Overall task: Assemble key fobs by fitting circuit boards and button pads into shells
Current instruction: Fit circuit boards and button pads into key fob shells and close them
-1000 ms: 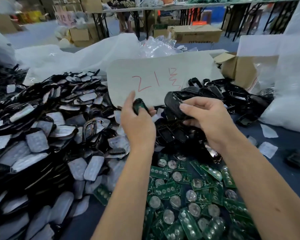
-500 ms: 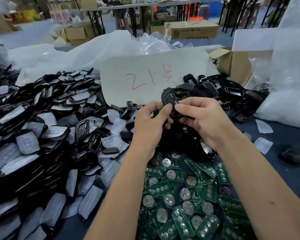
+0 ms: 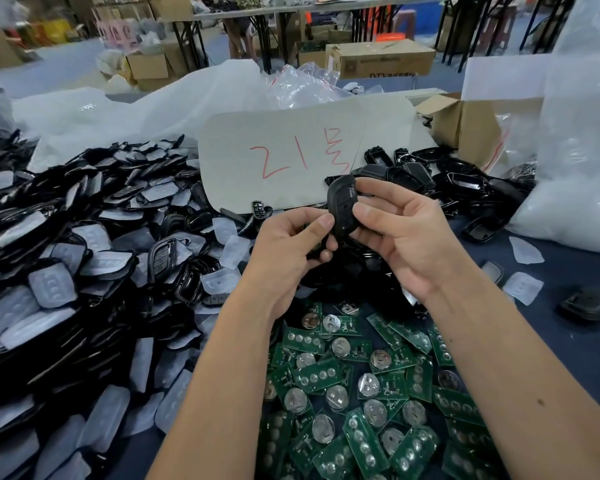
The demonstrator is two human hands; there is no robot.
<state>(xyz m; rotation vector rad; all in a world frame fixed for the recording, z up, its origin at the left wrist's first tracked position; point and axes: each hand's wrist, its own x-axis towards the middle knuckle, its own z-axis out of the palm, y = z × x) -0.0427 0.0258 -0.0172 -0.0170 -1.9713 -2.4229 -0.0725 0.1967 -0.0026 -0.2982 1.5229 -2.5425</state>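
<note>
One black shell stands upright between two hands. The right hand clamps it with thumb and fingers curled around its far edge. The left hand has its fingers curled, the thumb touching the shell's near side. Below the fingers lie too many green circuit boards to count on the desk; left of them, a heap of button pads.
</note>
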